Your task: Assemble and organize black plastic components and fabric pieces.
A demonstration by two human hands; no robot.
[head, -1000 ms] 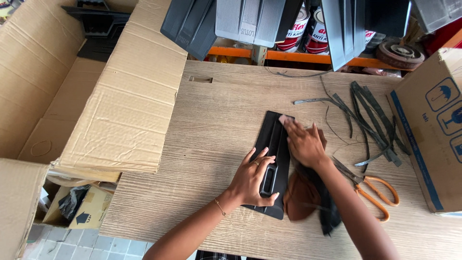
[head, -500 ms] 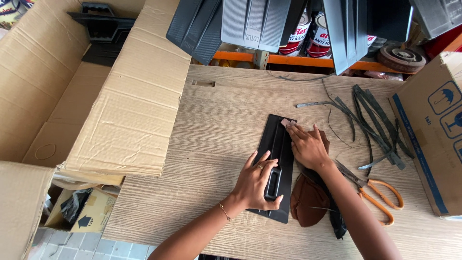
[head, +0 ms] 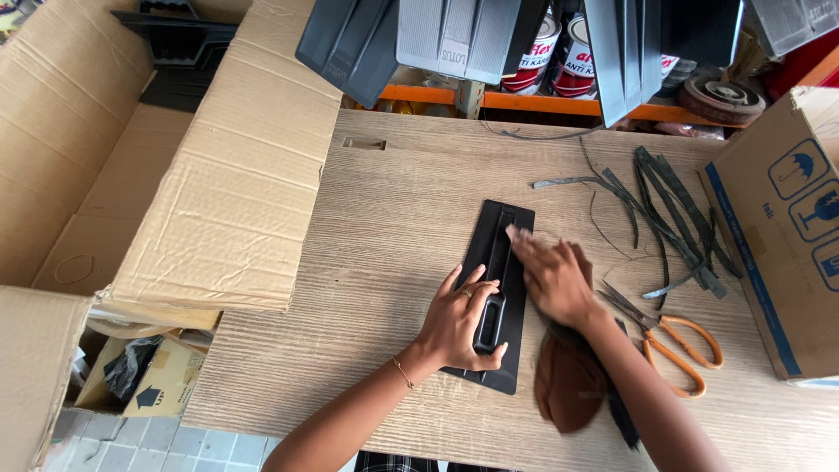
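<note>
Long black plastic panel (head: 501,297) flat on the wooden table (head: 384,227), lengthwise away from the body, slightly tilted to the right at the far end. Left hand (head: 461,322) pressed palm-down on the near half of panel, fingers spread and open, thumb along the near right side next to the recessed handle slot; pinning, not clamped around anything. Right hand (head: 552,278) flat on the panel's right edge near mid-length, fingers stretched forward toward the far end, fingertips blurred; hand open, nothing visibly pinched, though contact under the palm hard to tell. Panel thus under both hands, near end toward table edge, far end uncovered.

Brown cloth (head: 566,385) under the right forearm, just right of the panel's near end. Orange-handled scissors (head: 673,336) right of the right hand, on the table, apart from it. Heap of dark trimmed strips (head: 669,214) farther back right. Cardboard box with blue edge (head: 786,227) at far right. Large open cardboard carton (head: 218,175) at left, overlapping the table edge. Grey and black panels (head: 454,39) leaning at the back.
</note>
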